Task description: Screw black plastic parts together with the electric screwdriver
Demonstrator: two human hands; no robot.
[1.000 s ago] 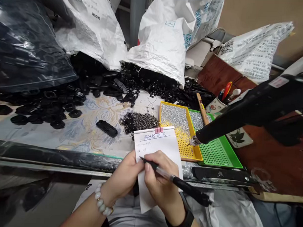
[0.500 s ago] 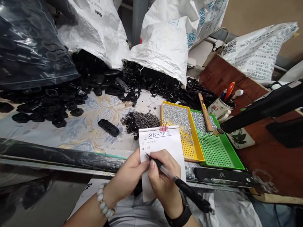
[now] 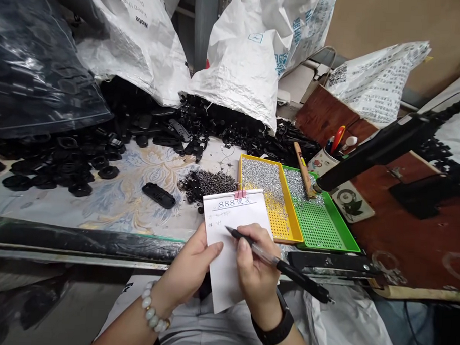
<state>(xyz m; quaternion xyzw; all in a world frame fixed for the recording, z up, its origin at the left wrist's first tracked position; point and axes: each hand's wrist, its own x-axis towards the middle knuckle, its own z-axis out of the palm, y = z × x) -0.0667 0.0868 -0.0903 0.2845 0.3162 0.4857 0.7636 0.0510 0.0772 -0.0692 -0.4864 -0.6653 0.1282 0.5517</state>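
A white notepad (image 3: 226, 288) headed "888" in blue, with a few handwritten marks near its top, lies tilted over the table's front edge. A pink binder clip (image 3: 241, 194) grips its upper edge. My left hand (image 3: 191, 264) holds the pad by its left side, thumb on the paper and the other fingers hidden beneath. Pinched in my right hand (image 3: 259, 266) is a black pen (image 3: 297, 276), its tip just over the page, right of the handwriting. Whether the tip touches the paper I cannot tell.
Beyond the pad stand a yellow tray (image 3: 294, 215) and a green tray (image 3: 350, 229) of small silvery parts. A wooden-handled tool (image 3: 303, 170) rests on the green tray beside a mug (image 3: 323, 161). Black plastic parts (image 3: 79, 170) and white sacks (image 3: 237, 67) line the back.
The pen tip has moved right and slightly up, away from my left thumb. The right hand has shifted right with it. The whole view has drifted a little to the right.
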